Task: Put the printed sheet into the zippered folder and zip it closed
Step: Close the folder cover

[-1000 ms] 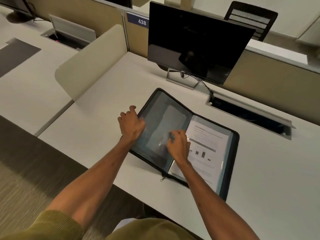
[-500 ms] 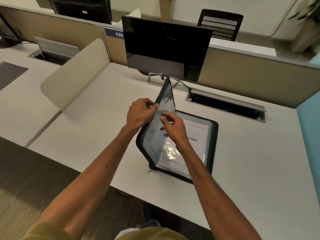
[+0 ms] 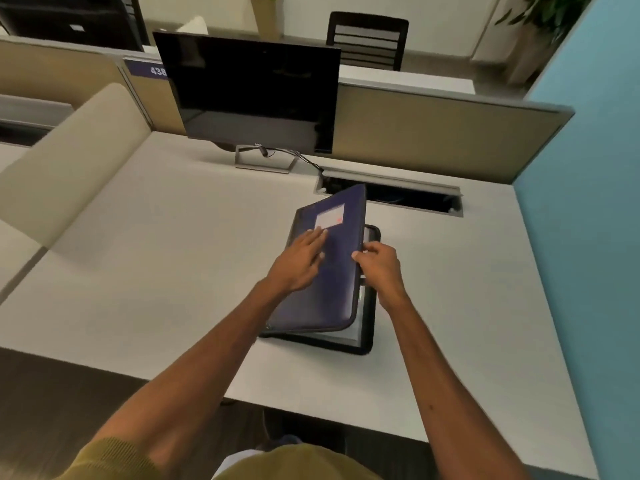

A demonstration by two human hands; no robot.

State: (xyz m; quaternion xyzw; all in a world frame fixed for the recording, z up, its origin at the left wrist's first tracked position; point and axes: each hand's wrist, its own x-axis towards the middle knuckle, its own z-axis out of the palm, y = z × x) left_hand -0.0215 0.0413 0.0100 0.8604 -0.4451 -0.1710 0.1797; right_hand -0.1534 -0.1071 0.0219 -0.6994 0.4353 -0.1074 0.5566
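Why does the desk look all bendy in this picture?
Head view: the wide-angle lens bows the desk and partition edges; head view: the left hand, flat on the folder, and the right hand pinching its edge look slightly soft; head view: the dark monitor shows faint reflections.

**Sheet Nearly Hidden**

The tilted cover of your zippered folder (image 3: 332, 282) hid nearly all of the printed sheet (image 3: 362, 297); only a pale sliver showed. The cover's label (image 3: 330, 216) was too blurred to read. Your right hand (image 3: 381, 268) had its fingertips hidden behind the cover's edge.
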